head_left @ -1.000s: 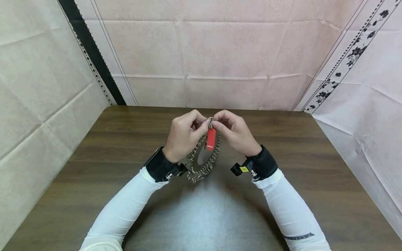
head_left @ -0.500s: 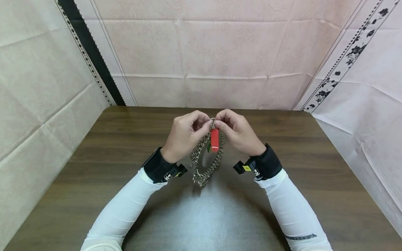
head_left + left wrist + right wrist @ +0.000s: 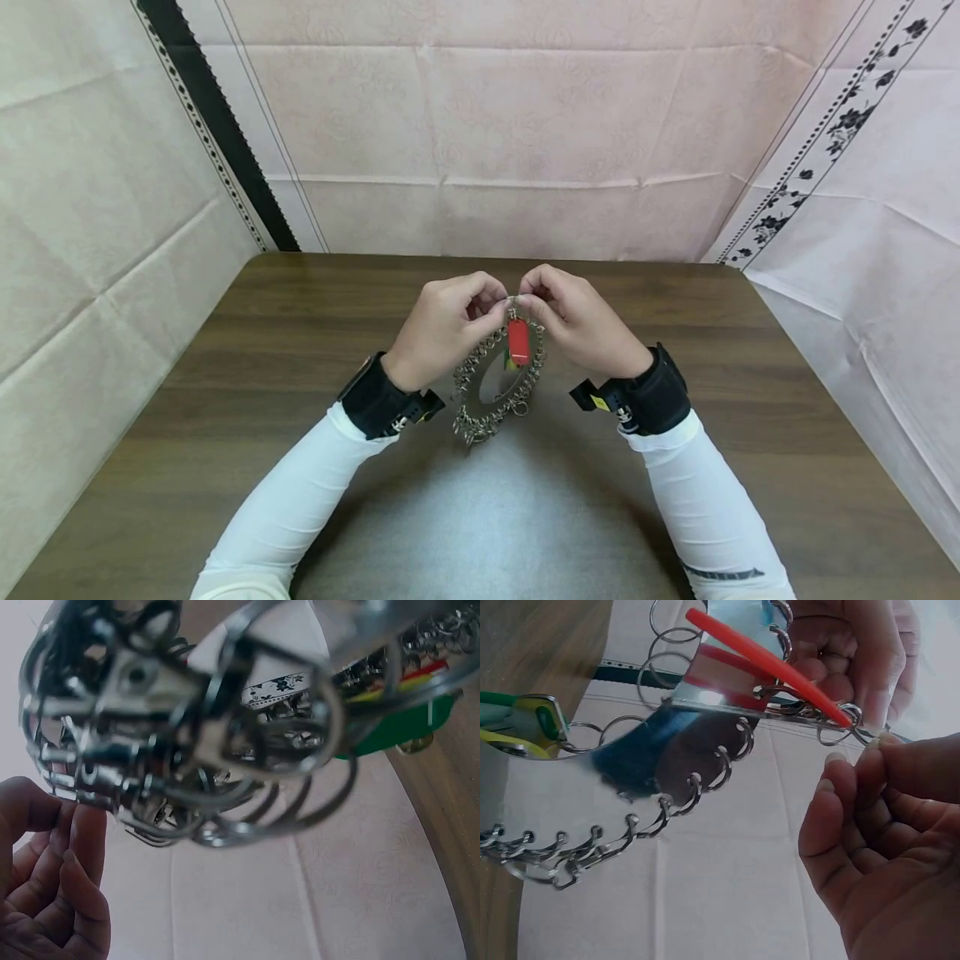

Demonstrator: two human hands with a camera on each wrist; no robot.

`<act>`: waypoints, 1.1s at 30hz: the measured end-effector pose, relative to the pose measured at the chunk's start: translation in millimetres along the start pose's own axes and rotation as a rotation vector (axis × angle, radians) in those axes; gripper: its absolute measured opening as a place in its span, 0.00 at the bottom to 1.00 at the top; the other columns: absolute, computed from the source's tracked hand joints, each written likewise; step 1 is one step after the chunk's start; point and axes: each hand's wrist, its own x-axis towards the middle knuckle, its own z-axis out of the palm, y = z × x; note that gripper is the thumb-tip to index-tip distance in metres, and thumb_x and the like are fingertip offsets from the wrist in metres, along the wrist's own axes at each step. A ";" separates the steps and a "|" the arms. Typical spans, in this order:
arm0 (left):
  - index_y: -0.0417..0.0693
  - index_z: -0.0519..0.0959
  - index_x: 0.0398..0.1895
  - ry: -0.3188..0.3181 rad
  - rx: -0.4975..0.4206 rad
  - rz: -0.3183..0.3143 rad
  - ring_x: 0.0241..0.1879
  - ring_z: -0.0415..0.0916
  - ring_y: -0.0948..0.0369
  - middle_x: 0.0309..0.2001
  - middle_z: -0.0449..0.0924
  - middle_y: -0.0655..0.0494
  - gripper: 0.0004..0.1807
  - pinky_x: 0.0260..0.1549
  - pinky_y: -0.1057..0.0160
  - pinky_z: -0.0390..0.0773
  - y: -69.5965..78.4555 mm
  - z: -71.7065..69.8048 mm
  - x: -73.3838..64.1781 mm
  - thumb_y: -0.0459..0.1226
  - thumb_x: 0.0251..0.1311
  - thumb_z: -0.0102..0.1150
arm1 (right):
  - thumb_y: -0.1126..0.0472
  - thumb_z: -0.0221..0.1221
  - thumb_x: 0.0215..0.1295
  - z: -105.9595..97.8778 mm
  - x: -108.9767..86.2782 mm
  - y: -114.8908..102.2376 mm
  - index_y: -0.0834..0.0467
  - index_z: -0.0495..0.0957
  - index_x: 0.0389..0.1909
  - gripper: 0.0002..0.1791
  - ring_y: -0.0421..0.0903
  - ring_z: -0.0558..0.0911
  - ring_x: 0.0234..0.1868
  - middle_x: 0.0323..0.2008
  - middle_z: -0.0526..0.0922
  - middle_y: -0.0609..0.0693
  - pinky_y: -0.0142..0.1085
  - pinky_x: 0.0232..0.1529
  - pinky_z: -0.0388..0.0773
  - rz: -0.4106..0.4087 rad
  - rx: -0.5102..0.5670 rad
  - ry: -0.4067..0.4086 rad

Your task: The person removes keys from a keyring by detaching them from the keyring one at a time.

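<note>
- Works over a brown table [image 3: 300,375], near its far edge, with wood surface reaching well out to either side of the white sleeves [image 3: 315,492].
- Meets pale cloth [image 3: 562,125] just past that far edge, and more cloth along both sides, with a dark stripe [image 3: 222,125] at left.
- Carries on a tilted oval metal hoop [image 3: 649,757] many small rings [image 3: 487,427], threaded through holes along the rim; cannot tell contact or gap between its lower end and the table.
- Hangs a red tag [image 3: 518,342] in front of the hoop's upper part, with a green and yellow piece [image 3: 405,727] near, partly behind.
- Pinches a top ring [image 3: 513,301] above the hoop in the left hand [image 3: 448,327], thumb to bent forefinger.
- Pinches at that same ring with the right hand [image 3: 581,325], fingertips just beside those opposite.
</note>
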 end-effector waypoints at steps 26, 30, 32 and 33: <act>0.41 0.77 0.32 0.111 0.092 0.102 0.26 0.71 0.67 0.26 0.77 0.56 0.03 0.25 0.69 0.75 -6.0 -4.6 0.6 0.32 0.62 0.55 | 0.62 0.60 0.63 14.9 2.1 4.6 0.59 0.76 0.40 0.07 0.39 0.78 0.35 0.34 0.82 0.48 0.40 0.39 0.78 0.026 -0.003 -0.009; 0.40 0.78 0.32 0.131 0.095 0.115 0.26 0.71 0.67 0.26 0.78 0.55 0.03 0.25 0.68 0.76 -7.1 -4.9 0.3 0.31 0.61 0.55 | 0.61 0.55 0.68 15.4 1.9 3.6 0.61 0.77 0.44 0.09 0.39 0.78 0.37 0.37 0.83 0.50 0.37 0.40 0.77 -0.008 -0.003 0.016; 0.40 0.78 0.33 0.142 0.097 0.124 0.26 0.72 0.67 0.26 0.78 0.54 0.03 0.26 0.69 0.76 -8.1 -5.0 0.0 0.31 0.61 0.55 | 0.60 0.52 0.71 14.7 2.0 2.9 0.61 0.78 0.46 0.11 0.39 0.78 0.37 0.38 0.83 0.51 0.36 0.40 0.77 -0.021 0.001 0.029; 0.40 0.78 0.33 0.147 0.096 0.128 0.26 0.72 0.67 0.27 0.79 0.54 0.03 0.26 0.69 0.76 -8.4 -5.1 -0.2 0.31 0.61 0.55 | 0.60 0.51 0.71 14.1 2.0 2.7 0.61 0.79 0.46 0.12 0.39 0.78 0.37 0.38 0.84 0.51 0.36 0.39 0.76 -0.027 0.004 0.034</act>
